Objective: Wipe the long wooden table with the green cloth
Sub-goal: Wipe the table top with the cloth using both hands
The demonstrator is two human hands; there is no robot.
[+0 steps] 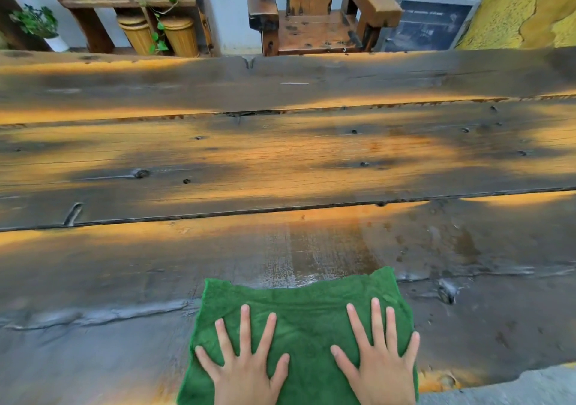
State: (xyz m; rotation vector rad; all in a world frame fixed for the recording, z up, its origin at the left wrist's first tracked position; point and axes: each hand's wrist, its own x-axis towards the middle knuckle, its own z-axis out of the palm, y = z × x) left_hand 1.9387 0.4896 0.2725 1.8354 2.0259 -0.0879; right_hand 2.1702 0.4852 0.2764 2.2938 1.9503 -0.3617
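Now my two hands are flat on the green cloth (299, 320), and the cloth lies spread out on the long wooden table (280, 161), right at the edge close to me. I think I hold it this way so I can press down on a big patch at once. A flat cloth rubs more wood than a bunched-up one.

My left hand (246, 370) sits on the left part of the cloth. My right hand (380, 364) sits on the right part. They are side by side with a gap of green between them. All my fingers are spread wide and lie straight. They are not curled around anything and they do not pinch the cloth. They only push it down with the palms. The tips point away from me, toward the far side of the table.

Just past the far edge of the cloth the wood looks shiny and wet in a strip. To me that looks like the part that got wiped. The boards farther out look dry, with orange and dark patches, so I guess most of the table is not done yet.

Across the table stands a wooden chair (314, 24). Some plants (36, 22) and two yellow pots (159, 35) are on the left by a shelf.
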